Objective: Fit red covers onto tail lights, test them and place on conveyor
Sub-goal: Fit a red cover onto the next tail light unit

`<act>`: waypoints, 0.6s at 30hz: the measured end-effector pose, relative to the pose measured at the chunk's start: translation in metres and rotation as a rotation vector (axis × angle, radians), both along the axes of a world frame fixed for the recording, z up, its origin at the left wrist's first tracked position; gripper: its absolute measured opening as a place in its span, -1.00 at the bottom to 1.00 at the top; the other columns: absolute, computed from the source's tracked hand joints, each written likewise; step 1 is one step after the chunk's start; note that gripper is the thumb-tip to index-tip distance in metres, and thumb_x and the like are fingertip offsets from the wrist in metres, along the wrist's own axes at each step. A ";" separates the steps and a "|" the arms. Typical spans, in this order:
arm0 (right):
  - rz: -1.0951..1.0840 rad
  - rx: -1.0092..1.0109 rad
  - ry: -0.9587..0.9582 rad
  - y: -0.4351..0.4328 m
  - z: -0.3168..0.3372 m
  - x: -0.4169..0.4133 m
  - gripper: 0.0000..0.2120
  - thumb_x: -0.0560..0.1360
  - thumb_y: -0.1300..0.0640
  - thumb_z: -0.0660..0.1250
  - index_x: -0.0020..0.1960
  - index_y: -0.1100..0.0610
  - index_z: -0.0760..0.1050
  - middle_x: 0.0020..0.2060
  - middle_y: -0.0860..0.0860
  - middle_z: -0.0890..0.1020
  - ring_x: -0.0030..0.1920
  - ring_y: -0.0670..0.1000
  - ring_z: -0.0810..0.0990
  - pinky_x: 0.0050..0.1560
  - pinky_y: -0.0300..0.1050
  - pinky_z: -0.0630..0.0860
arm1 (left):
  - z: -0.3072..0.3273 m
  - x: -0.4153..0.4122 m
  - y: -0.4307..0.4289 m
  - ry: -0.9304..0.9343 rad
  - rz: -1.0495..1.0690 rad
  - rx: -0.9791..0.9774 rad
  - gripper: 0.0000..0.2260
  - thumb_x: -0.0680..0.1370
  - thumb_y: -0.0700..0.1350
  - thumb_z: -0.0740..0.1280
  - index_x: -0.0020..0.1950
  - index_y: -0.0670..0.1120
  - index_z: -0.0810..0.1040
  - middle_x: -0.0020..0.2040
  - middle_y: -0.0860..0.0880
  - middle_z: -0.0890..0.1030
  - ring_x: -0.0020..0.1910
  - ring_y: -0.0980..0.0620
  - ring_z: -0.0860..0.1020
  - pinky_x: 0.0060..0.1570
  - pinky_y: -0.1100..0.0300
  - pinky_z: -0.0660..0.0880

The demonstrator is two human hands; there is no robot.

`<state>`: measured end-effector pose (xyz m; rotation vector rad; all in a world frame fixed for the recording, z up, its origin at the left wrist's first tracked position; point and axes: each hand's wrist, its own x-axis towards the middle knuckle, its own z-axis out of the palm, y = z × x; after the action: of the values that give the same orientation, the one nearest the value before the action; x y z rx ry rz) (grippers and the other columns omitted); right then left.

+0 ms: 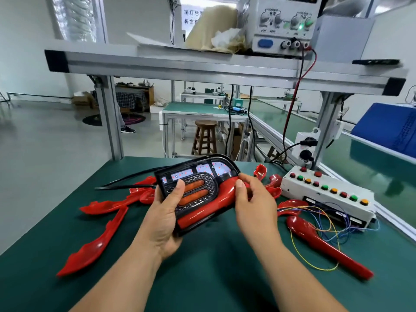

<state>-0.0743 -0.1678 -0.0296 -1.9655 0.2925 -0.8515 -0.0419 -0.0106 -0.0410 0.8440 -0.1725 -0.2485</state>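
Note:
A black tail light (202,174) with two orange lamp strips is held above the green mat. A red cover (216,202) lies along its lower right edge. My left hand (165,212) grips the light's left end, thumb across its face. My right hand (253,201) grips the red cover's right end, thumb pressing on top. Several loose red covers lie on the mat: one at the left (90,251), one at the right (326,246), others behind the light (273,184).
A white test box (326,194) with red, green and yellow buttons sits at the right, coloured wires (324,224) trailing from it. The conveyor (371,167) runs beyond it. A power supply (283,25) stands on the overhead shelf. Black trim strips (130,181) lie at the left.

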 end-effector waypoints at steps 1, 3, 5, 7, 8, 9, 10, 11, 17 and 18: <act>-0.001 -0.018 0.012 0.000 0.000 -0.001 -0.77 0.62 0.06 0.22 0.22 0.02 0.55 -0.06 -0.17 0.57 0.00 -0.14 0.50 0.03 -0.30 0.31 | 0.000 0.000 0.000 -0.001 0.000 -0.001 -0.58 0.44 0.00 0.39 0.29 0.00 0.51 0.08 -0.20 0.69 -0.01 -0.20 0.69 -0.25 -0.08 0.63; -0.010 -0.063 0.009 0.000 0.000 -0.002 -0.76 0.62 0.04 0.20 0.23 0.02 0.54 -0.06 -0.16 0.56 0.02 -0.10 0.51 0.04 -0.24 0.33 | 0.000 -0.001 0.000 -0.003 -0.004 -0.001 -0.57 0.44 0.00 0.39 0.31 0.00 0.51 0.08 -0.20 0.69 -0.02 -0.20 0.69 -0.26 -0.07 0.63; -0.036 -0.152 0.015 0.001 -0.001 -0.004 -0.71 0.62 -0.02 0.16 0.26 -0.01 0.52 0.01 -0.10 0.56 0.05 -0.04 0.52 0.08 -0.15 0.40 | 0.000 -0.001 0.000 -0.003 -0.009 -0.008 -0.56 0.44 0.00 0.39 0.31 0.00 0.50 0.09 -0.20 0.69 -0.02 -0.21 0.69 -0.27 -0.07 0.63; -0.061 -0.220 0.045 0.000 -0.002 -0.005 -0.65 0.60 -0.13 0.12 0.30 -0.08 0.49 0.03 -0.06 0.47 -0.01 -0.02 0.48 0.10 -0.07 0.45 | 0.000 0.000 0.001 -0.005 -0.023 -0.011 -0.52 0.44 0.02 0.39 0.35 -0.03 0.49 0.11 -0.22 0.68 0.00 -0.23 0.68 -0.25 -0.07 0.63; -0.065 -0.223 0.055 0.000 -0.003 -0.005 -0.62 0.58 -0.17 0.11 0.32 -0.11 0.47 0.02 -0.05 0.41 -0.03 -0.03 0.46 0.09 -0.06 0.44 | 0.000 0.000 0.002 -0.002 -0.031 -0.009 -0.49 0.43 0.04 0.40 0.37 -0.05 0.49 0.13 -0.23 0.67 0.02 -0.24 0.68 -0.23 -0.07 0.63; -0.062 -0.201 0.057 -0.001 -0.003 -0.005 -0.60 0.57 -0.19 0.12 0.33 -0.10 0.46 0.02 -0.04 0.40 -0.03 -0.03 0.45 0.07 -0.10 0.42 | 0.001 0.000 0.003 0.003 -0.038 -0.008 -0.46 0.42 0.05 0.40 0.38 -0.06 0.48 0.14 -0.23 0.66 0.03 -0.25 0.67 -0.22 -0.07 0.63; -0.053 -0.151 0.053 -0.002 -0.005 -0.004 -0.60 0.57 -0.18 0.13 0.34 -0.09 0.45 0.05 -0.03 0.40 0.00 -0.03 0.46 0.06 -0.15 0.37 | 0.001 -0.001 0.004 0.005 -0.045 -0.007 -0.45 0.41 0.06 0.41 0.38 -0.06 0.48 0.14 -0.23 0.66 0.04 -0.25 0.67 -0.21 -0.07 0.63; -0.032 -0.061 0.047 -0.001 -0.006 -0.002 -0.61 0.57 -0.16 0.16 0.35 -0.09 0.43 0.09 -0.02 0.42 0.04 -0.03 0.48 0.10 -0.19 0.34 | 0.001 -0.001 0.003 0.001 -0.051 -0.006 -0.45 0.41 0.06 0.41 0.38 -0.06 0.48 0.14 -0.23 0.66 0.04 -0.26 0.67 -0.21 -0.08 0.63; 0.456 1.038 0.048 0.006 -0.002 0.001 -0.74 0.53 -0.08 0.29 0.18 -0.04 0.53 -0.12 0.05 0.68 -0.23 -0.02 0.62 -0.30 -0.11 0.57 | 0.005 -0.004 0.003 -0.058 -0.044 0.007 -0.54 0.38 -0.04 0.43 0.28 0.05 0.52 0.11 -0.19 0.68 -0.01 -0.23 0.69 -0.27 -0.09 0.63; 0.505 1.072 0.043 0.005 -0.001 0.001 -0.73 0.48 -0.08 0.30 0.06 0.04 0.62 -0.17 0.08 0.69 -0.26 0.00 0.63 -0.30 -0.11 0.57 | 0.006 -0.004 0.004 -0.069 -0.045 0.014 -0.54 0.37 -0.06 0.44 0.28 0.07 0.52 0.11 -0.18 0.68 0.00 -0.22 0.69 -0.26 -0.09 0.63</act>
<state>-0.0736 -0.1624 -0.0309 -0.9666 0.1943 -0.2077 -0.0460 -0.0066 -0.0350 0.8633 -0.2545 -0.2638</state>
